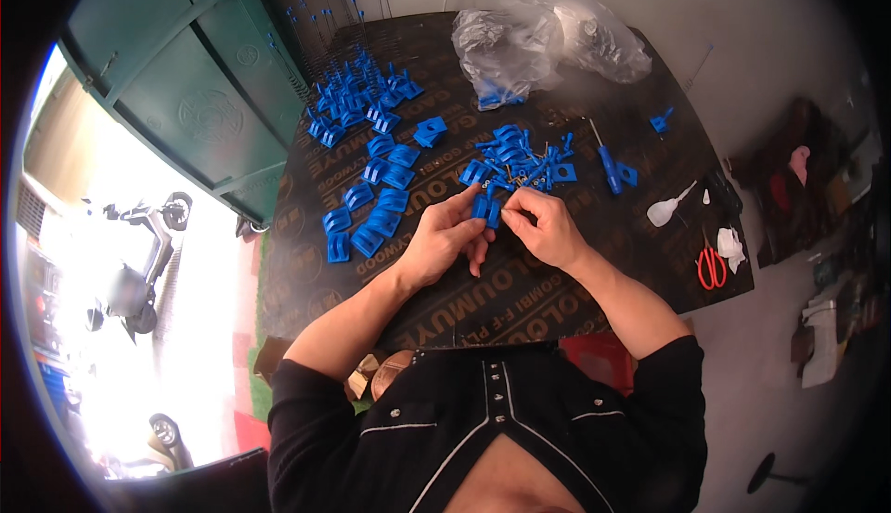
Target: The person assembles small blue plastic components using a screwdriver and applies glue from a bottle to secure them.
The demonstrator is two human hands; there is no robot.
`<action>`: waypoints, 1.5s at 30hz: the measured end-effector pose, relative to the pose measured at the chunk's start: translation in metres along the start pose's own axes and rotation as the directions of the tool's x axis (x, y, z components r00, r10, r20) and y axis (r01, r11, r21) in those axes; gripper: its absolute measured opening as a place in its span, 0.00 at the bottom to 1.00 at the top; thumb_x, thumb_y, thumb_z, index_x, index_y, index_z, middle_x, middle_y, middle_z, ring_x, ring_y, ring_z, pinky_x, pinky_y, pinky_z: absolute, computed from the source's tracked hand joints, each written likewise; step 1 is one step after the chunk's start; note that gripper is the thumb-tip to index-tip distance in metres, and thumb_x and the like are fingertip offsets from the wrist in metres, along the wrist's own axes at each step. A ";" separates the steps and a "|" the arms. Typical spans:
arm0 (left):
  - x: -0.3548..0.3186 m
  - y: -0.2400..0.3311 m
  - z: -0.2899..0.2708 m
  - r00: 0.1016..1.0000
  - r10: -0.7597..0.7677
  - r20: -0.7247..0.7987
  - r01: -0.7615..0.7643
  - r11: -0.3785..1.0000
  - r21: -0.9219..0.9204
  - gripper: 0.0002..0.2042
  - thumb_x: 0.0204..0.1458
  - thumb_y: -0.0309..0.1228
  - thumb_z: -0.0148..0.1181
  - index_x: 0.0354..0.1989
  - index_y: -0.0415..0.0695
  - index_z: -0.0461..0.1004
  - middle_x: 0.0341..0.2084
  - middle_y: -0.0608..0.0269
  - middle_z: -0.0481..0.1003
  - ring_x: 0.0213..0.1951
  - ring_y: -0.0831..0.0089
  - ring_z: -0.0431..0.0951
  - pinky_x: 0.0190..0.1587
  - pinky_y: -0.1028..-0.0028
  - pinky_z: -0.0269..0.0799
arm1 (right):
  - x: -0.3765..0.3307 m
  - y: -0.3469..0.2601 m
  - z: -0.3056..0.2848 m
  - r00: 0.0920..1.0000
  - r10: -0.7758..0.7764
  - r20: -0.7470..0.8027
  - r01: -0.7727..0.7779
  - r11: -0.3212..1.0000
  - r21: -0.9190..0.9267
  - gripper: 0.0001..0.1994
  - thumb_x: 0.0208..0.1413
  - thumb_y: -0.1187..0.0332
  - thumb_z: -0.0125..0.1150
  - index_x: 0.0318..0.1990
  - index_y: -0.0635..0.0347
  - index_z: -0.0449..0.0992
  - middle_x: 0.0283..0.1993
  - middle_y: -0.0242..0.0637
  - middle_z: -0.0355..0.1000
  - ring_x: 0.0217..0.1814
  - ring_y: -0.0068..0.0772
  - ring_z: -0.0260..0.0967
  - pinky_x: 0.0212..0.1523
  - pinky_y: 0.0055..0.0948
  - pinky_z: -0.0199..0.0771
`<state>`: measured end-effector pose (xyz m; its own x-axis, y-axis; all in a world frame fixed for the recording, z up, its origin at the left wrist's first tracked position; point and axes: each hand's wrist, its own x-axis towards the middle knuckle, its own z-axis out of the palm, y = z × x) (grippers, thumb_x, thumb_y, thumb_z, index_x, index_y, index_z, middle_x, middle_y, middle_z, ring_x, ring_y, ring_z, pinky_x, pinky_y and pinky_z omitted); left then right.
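1. I see the left hand [444, 236] holding a small blue plastic piece [484, 207] between its thumb and fingers, right at the fingertips
2. The right hand [549, 234] has its thumb and forefinger drawn narrow at the right side of that piece; from here I cannot tell whether anything small sits between them
3. Both hands are over a dark printed table [483, 301], the blue piece between them
4. Just beyond the fingertips I have a heap of loose blue parts [510, 148], with small metal screws among them
5. To the left of the left hand lie curved blue pieces [372, 234], and farther beyond them a cluster of blue parts with thin dark wires [362, 95]
6. Beyond and right of the right hand is a blue-handled screwdriver [610, 171]; farther right I make out a white nozzle bottle [663, 212], red-handled scissors [712, 270] and a crumpled white scrap [731, 248]
7. Well beyond both hands, at the far edge, I see a clear plastic bag [594, 39]
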<state>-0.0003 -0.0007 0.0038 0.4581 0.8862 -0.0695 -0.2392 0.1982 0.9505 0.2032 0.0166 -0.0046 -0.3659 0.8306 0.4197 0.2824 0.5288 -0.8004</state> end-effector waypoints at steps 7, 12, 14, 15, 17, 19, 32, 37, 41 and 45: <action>-0.001 0.001 -0.001 1.000 -0.014 0.017 0.014 1.000 0.024 0.29 0.58 0.21 0.47 0.67 0.32 0.47 0.28 0.54 0.74 0.21 0.72 0.75 0.21 0.75 0.76 | 0.004 0.005 0.000 0.966 -0.260 0.007 0.259 0.960 -0.103 0.07 0.47 0.80 0.59 0.24 0.65 0.67 0.52 0.47 0.68 0.44 0.38 0.69 0.40 0.31 0.69; -0.001 -0.001 -0.002 1.000 -0.007 0.026 0.007 1.000 0.015 0.29 0.57 0.20 0.47 0.67 0.32 0.47 0.29 0.54 0.74 0.21 0.73 0.75 0.21 0.75 0.76 | 0.005 -0.002 -0.002 0.975 -0.215 0.058 0.218 0.975 -0.046 0.06 0.47 0.82 0.58 0.25 0.66 0.67 0.52 0.48 0.69 0.44 0.39 0.69 0.44 0.32 0.70; -0.002 -0.001 -0.002 1.000 -0.004 0.025 0.004 1.000 0.006 0.29 0.57 0.20 0.47 0.67 0.32 0.47 0.29 0.54 0.74 0.21 0.73 0.75 0.21 0.75 0.76 | 0.005 -0.005 -0.002 0.976 -0.208 0.062 0.210 0.977 -0.031 0.06 0.47 0.83 0.58 0.25 0.66 0.67 0.52 0.48 0.69 0.44 0.38 0.69 0.44 0.31 0.70; -0.001 -0.001 -0.002 1.000 -0.003 0.028 0.003 1.000 -0.001 0.29 0.57 0.20 0.47 0.67 0.32 0.47 0.29 0.54 0.75 0.21 0.73 0.76 0.21 0.75 0.76 | 0.005 -0.005 -0.002 0.978 -0.200 0.061 0.201 0.979 -0.017 0.06 0.47 0.83 0.58 0.25 0.66 0.67 0.52 0.48 0.69 0.44 0.37 0.69 0.44 0.31 0.71; -0.002 0.000 -0.001 0.999 0.001 0.033 -0.001 1.000 -0.001 0.29 0.57 0.20 0.47 0.67 0.32 0.47 0.29 0.54 0.75 0.22 0.73 0.76 0.21 0.75 0.76 | 0.005 -0.004 -0.001 0.978 -0.202 0.060 0.203 0.979 -0.013 0.06 0.47 0.83 0.57 0.26 0.66 0.67 0.52 0.47 0.69 0.44 0.37 0.69 0.44 0.31 0.71; -0.002 -0.001 -0.001 0.999 0.005 0.038 -0.005 1.000 0.000 0.29 0.57 0.20 0.47 0.67 0.33 0.47 0.29 0.54 0.75 0.22 0.72 0.76 0.21 0.75 0.76 | 0.005 -0.003 -0.001 0.977 -0.203 0.058 0.204 0.979 -0.010 0.05 0.48 0.84 0.57 0.26 0.67 0.67 0.52 0.47 0.69 0.44 0.36 0.70 0.44 0.31 0.72; -0.001 -0.001 0.001 1.000 0.024 0.012 -0.023 1.000 -0.012 0.27 0.57 0.20 0.47 0.65 0.31 0.51 0.30 0.53 0.74 0.21 0.73 0.75 0.21 0.75 0.76 | 0.005 -0.004 0.000 0.973 -0.223 0.060 0.222 0.975 0.008 0.05 0.49 0.84 0.57 0.27 0.67 0.67 0.52 0.48 0.69 0.47 0.39 0.72 0.48 0.32 0.74; -0.001 -0.001 0.002 0.999 0.049 0.009 -0.049 0.999 -0.014 0.24 0.57 0.21 0.48 0.63 0.29 0.54 0.31 0.52 0.73 0.21 0.72 0.75 0.21 0.75 0.76 | 0.005 -0.005 -0.001 0.970 -0.235 0.060 0.235 0.972 0.013 0.05 0.49 0.83 0.57 0.27 0.67 0.68 0.52 0.48 0.69 0.47 0.39 0.72 0.48 0.32 0.74; -0.001 0.001 0.004 0.999 0.047 -0.001 -0.047 0.999 -0.011 0.23 0.57 0.21 0.49 0.62 0.29 0.55 0.31 0.52 0.73 0.21 0.71 0.75 0.21 0.74 0.75 | 0.005 -0.005 -0.003 0.969 -0.237 0.069 0.237 0.971 0.011 0.05 0.49 0.83 0.57 0.26 0.67 0.68 0.52 0.48 0.68 0.47 0.39 0.71 0.47 0.33 0.74; -0.001 -0.001 0.003 0.998 0.066 0.013 -0.066 0.998 -0.021 0.23 0.58 0.22 0.49 0.61 0.29 0.55 0.31 0.52 0.73 0.21 0.71 0.75 0.21 0.74 0.75 | 0.006 -0.005 -0.005 0.964 -0.254 0.082 0.254 0.967 0.020 0.05 0.50 0.82 0.57 0.26 0.66 0.67 0.53 0.47 0.68 0.46 0.39 0.70 0.47 0.33 0.73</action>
<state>0.0022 -0.0028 0.0034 0.4520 0.8920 -0.0026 -0.2871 0.1482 0.9464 0.2038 0.0196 0.0041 -0.4970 0.6516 0.5730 0.1625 0.7186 -0.6762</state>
